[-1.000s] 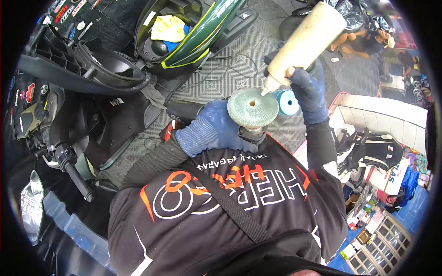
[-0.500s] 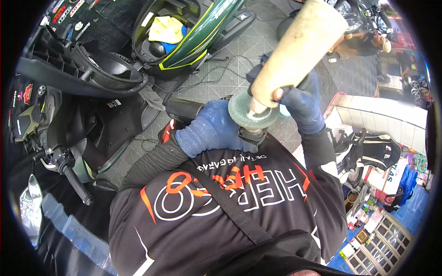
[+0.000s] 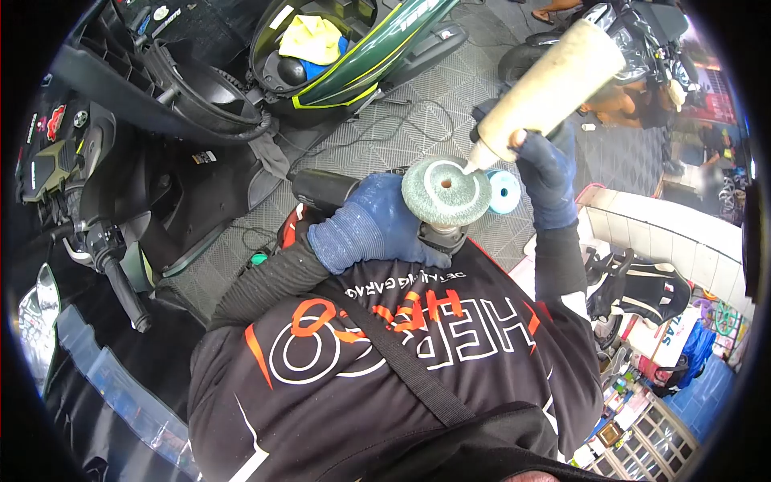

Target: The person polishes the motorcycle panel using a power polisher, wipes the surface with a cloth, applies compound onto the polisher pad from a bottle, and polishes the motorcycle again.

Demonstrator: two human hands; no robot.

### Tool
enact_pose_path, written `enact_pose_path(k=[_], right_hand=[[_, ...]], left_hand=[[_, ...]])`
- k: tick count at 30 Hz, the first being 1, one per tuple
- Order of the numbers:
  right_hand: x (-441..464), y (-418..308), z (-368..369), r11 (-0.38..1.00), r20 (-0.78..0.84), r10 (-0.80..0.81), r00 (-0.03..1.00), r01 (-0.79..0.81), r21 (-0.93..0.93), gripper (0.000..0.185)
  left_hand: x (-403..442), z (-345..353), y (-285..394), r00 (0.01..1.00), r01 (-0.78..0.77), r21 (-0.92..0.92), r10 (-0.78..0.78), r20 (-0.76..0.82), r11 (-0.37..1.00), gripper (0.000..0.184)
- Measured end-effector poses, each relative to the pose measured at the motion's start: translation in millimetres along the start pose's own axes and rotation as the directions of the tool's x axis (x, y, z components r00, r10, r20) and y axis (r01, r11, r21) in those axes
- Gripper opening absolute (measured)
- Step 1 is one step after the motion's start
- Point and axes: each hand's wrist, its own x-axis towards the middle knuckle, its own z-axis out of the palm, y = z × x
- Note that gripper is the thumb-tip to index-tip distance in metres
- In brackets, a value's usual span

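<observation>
My left hand (image 3: 371, 223), in a blue glove, is wrapped round a black polisher (image 3: 321, 188) in front of my chest. The polisher's round green pad (image 3: 426, 201) faces up and carries a curved line of white cream. In my gloved right hand (image 3: 548, 181) is a cream-coloured squeeze bottle (image 3: 562, 84), tilted with its nozzle down at the pad's right edge. A bare fingertip shows through the right glove. Just right of the green pad, a light blue disc (image 3: 504, 193) with a dark centre lies lower down.
A scooter with a green and yellow side panel (image 3: 361, 68) stands ahead, a yellow cloth (image 3: 310, 40) in its storage well. Another dark scooter's handlebar grip (image 3: 124, 289) is at left. Cables cross the tiled floor (image 3: 385, 136). A low white wall (image 3: 666, 217) runs right; a person (image 3: 642, 104) is beyond.
My right hand and the bottle have moved right, and the nozzle has travelled from the pad's middle to its right edge. The white curve and the blue disc show more fully.
</observation>
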Motion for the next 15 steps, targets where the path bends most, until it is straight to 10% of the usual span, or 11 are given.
enact_pose_path(k=[8,10,12,14,15], right_hand=[[9,-7,21,0.994,-0.02,-0.087,0.996,0.086,-0.072,0.086],[28,7,26,0.999,-0.055,0.053,0.997,-0.053,-0.001,0.083],[68,28,23,0.95,0.348,0.222,0.911,-0.283,0.133,0.066],[78,101,29,0.924,0.125,0.312,0.942,-0.27,-0.27,0.058],[90,137,33,0.831,0.241,0.547,0.802,-0.484,-0.275,0.048]], left_hand=[[-20,-4,1,0.992,0.085,-0.091,-0.093,-0.085,0.992,0.087],[-34,2,-8,0.987,0.095,-0.16,-0.113,-0.113,0.983,0.091],[-56,11,-14,0.971,0.198,-0.22,-0.222,-0.091,0.955,0.094],[-84,25,-23,0.926,0.245,-0.292,-0.313,-0.212,0.924,0.095],[-96,31,-29,0.916,0.274,-0.297,-0.342,-0.21,0.915,0.095]])
